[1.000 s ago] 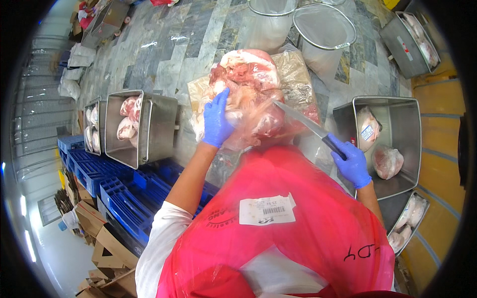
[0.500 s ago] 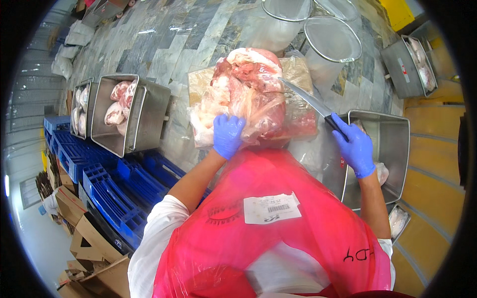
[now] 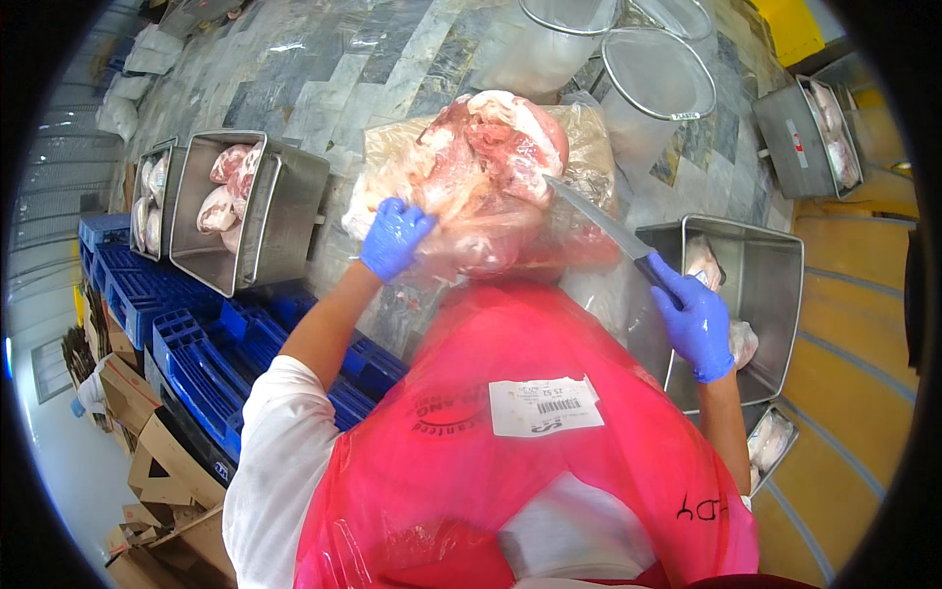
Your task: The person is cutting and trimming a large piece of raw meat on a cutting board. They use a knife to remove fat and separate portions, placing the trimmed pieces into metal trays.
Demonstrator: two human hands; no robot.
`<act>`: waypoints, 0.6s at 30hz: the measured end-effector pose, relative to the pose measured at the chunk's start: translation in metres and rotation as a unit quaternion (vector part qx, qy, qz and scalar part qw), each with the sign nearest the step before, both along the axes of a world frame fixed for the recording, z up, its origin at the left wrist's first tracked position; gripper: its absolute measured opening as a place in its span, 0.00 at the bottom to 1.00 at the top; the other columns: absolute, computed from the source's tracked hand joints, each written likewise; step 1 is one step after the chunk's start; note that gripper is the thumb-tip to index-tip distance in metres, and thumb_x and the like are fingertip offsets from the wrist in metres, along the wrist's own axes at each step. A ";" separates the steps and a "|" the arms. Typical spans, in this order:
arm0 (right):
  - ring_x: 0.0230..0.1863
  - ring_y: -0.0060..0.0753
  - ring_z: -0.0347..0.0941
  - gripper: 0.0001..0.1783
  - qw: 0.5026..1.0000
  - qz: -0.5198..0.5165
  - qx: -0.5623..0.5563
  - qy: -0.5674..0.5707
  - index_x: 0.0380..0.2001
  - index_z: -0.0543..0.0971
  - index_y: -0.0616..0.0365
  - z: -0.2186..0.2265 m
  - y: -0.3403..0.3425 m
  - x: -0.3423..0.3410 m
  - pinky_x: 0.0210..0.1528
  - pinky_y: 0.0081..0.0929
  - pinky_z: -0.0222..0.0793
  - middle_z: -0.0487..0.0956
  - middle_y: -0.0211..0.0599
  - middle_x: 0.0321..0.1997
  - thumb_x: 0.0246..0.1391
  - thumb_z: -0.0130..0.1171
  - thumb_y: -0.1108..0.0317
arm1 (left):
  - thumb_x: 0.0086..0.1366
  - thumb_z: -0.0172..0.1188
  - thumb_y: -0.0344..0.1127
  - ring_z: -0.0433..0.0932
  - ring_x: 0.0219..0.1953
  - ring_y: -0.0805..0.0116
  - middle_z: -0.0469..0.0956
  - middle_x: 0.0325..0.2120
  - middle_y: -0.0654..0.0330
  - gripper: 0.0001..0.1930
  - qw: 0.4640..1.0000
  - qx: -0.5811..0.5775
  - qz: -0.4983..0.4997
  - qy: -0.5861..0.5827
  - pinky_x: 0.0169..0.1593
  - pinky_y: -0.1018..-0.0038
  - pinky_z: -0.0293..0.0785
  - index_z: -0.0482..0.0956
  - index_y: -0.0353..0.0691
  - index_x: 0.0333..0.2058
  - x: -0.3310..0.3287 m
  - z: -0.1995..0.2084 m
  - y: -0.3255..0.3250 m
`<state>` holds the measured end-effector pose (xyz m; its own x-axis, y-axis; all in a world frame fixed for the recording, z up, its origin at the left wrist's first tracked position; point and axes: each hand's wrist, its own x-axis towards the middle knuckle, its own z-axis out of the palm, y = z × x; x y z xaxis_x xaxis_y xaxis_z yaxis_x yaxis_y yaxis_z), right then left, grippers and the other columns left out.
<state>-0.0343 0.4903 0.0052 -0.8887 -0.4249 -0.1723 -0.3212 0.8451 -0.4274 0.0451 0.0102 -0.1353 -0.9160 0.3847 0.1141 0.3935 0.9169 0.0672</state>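
Pink plastic apron (image 3: pixel 442 481) nearest, lower edge cut off by frame. Right hand (image 3: pixel 699 324) wrapped round knife (image 3: pixel 601 224), handle mostly hidden in the fist. Left hand (image 3: pixel 397 239) has fingers curled at near-left edge of the meat (image 3: pixel 491 172); can't tell if it's pinching film or flesh. Meat sits on the film-wrapped carton (image 3: pixel 597 147), underside hidden. Knife tip at meat's right side, contact unclear. Beyond: hoop-topped clear bag (image 3: pixel 657 77), contents hard to make out.

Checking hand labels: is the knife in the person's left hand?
No, the right hand grips the knife, while the left hand is at the left edge of the meat.
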 end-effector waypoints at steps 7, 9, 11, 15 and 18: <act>0.30 0.51 0.77 0.25 0.999 0.034 0.006 -0.035 0.61 0.78 0.32 0.012 0.009 0.018 0.33 0.44 0.74 0.78 0.44 0.29 0.59 0.64 0.57 | 0.53 0.70 0.39 0.71 0.41 0.50 0.76 0.37 0.55 0.18 0.961 0.111 0.232 0.103 0.46 0.56 0.66 0.81 0.50 0.44 -0.013 -0.021 0.001; 0.30 0.51 0.77 0.25 0.998 0.055 -0.014 -0.028 0.61 0.79 0.33 0.008 0.011 0.015 0.32 0.44 0.74 0.78 0.44 0.29 0.59 0.64 0.58 | 0.53 0.70 0.39 0.72 0.41 0.50 0.76 0.36 0.55 0.18 0.944 0.133 0.268 0.138 0.47 0.57 0.66 0.81 0.50 0.44 -0.014 -0.027 0.010; 0.30 0.52 0.77 0.25 0.995 0.098 0.012 -0.012 0.61 0.79 0.34 0.025 0.004 0.005 0.32 0.44 0.74 0.78 0.44 0.29 0.59 0.64 0.58 | 0.52 0.71 0.39 0.73 0.44 0.50 0.77 0.37 0.54 0.18 0.930 0.160 0.282 0.175 0.50 0.57 0.66 0.82 0.49 0.43 -0.011 -0.042 0.005; 0.30 0.51 0.77 0.25 0.975 0.203 0.079 0.036 0.60 0.79 0.36 0.065 -0.009 -0.026 0.32 0.44 0.73 0.78 0.43 0.29 0.58 0.64 0.59 | 0.54 0.69 0.38 0.76 0.49 0.50 0.80 0.45 0.52 0.14 0.906 0.173 0.326 0.206 0.54 0.58 0.67 0.84 0.46 0.40 -0.016 -0.035 0.018; 0.30 0.50 0.78 0.25 0.970 0.223 0.095 0.035 0.60 0.79 0.36 0.086 -0.040 -0.043 0.32 0.44 0.73 0.79 0.43 0.29 0.58 0.64 0.60 | 0.53 0.70 0.40 0.77 0.50 0.51 0.80 0.50 0.51 0.15 0.892 0.194 0.364 0.188 0.55 0.58 0.67 0.84 0.46 0.40 -0.015 -0.032 0.024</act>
